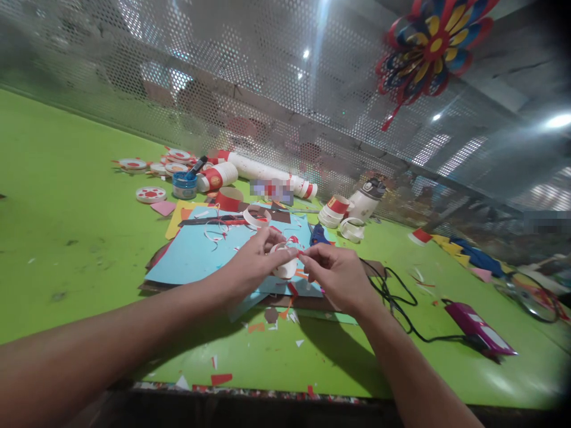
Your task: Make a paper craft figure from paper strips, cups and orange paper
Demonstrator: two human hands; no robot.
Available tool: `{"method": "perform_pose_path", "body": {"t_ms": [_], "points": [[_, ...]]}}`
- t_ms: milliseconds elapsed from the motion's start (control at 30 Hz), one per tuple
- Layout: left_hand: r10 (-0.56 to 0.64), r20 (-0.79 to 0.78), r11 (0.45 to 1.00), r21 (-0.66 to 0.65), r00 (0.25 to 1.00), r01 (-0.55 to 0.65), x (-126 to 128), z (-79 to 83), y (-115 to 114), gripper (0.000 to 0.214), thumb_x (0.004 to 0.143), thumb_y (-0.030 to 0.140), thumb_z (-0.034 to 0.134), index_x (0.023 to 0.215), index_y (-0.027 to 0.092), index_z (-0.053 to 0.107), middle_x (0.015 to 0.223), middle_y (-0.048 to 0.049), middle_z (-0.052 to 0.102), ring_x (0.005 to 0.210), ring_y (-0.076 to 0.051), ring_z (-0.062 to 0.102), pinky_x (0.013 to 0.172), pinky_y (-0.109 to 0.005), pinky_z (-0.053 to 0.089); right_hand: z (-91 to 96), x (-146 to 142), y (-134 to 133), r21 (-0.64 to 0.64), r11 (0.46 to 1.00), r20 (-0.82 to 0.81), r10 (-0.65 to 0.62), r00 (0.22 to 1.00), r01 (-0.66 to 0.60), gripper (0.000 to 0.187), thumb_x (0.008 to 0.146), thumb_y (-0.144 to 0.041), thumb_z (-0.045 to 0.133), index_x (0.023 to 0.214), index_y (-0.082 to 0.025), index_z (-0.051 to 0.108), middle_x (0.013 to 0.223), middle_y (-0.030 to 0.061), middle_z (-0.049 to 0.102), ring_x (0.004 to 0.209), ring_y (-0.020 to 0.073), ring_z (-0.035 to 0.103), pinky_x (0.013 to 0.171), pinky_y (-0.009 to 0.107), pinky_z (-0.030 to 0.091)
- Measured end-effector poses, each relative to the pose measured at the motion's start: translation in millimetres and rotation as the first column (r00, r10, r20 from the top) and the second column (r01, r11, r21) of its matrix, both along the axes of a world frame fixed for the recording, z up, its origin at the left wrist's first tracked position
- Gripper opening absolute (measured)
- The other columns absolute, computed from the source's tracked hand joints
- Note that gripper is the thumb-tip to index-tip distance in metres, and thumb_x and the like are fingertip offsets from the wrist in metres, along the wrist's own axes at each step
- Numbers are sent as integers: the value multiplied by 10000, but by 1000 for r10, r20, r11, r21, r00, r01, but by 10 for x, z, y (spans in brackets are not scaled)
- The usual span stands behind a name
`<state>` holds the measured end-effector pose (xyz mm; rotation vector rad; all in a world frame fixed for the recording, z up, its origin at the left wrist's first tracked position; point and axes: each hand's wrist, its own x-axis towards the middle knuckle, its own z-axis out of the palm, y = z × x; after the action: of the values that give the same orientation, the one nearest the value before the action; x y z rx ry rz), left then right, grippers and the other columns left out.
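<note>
Over the light-blue paper sheet (pixel 196 255), my left hand (pixel 261 255) is closed around a white round piece (pixel 286 271) that looks like part of a paper cup. Thumb and fingers of my right hand (pixel 339 273) pinch a small red paper piece (pixel 300 254) at the white piece's right edge. My fingertips hide part of both. Just behind my right hand lies a blue tool (pixel 318 234) that looks like a glue gun. A white paper ring (pixel 257 217) and dark-handled scissors (pixel 209 220) rest on the sheet beyond my left hand.
At the back left stand a blue jar (pixel 184 186) and decorated white discs (pixel 150 194). A long white tube (pixel 263 172) lies behind the sheet. Stacked paper cups (pixel 334 211) are farther right. A black cord (pixel 428 340) runs to a purple power strip (pixel 479 328). Paper scraps litter the front.
</note>
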<state>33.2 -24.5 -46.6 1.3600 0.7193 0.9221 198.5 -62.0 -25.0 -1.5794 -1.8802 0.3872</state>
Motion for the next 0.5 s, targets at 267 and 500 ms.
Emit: {"method": "perform_pose_path", "body": {"t_ms": [267, 500], "points": [[73, -115, 996, 67, 991, -66, 15, -156, 87, 251, 725, 136, 540, 924, 205, 405, 702, 28, 518, 605, -127, 500, 560, -266, 390, -42, -92, -24, 105, 993, 172, 28, 985, -46, 157, 829, -193, 552, 726, -155, 665, 585, 1, 618, 507, 106, 482, 518, 233, 362], [154, -177, 976, 178, 972, -122, 22, -191, 103, 239, 718, 209, 588, 903, 205, 436, 775, 2, 552, 698, -165, 532, 628, -298, 412, -89, -98, -41, 150, 987, 238, 22, 971, -60, 154, 840, -202, 549, 763, -151, 672, 644, 19, 643, 559, 120, 528, 546, 237, 361]]}}
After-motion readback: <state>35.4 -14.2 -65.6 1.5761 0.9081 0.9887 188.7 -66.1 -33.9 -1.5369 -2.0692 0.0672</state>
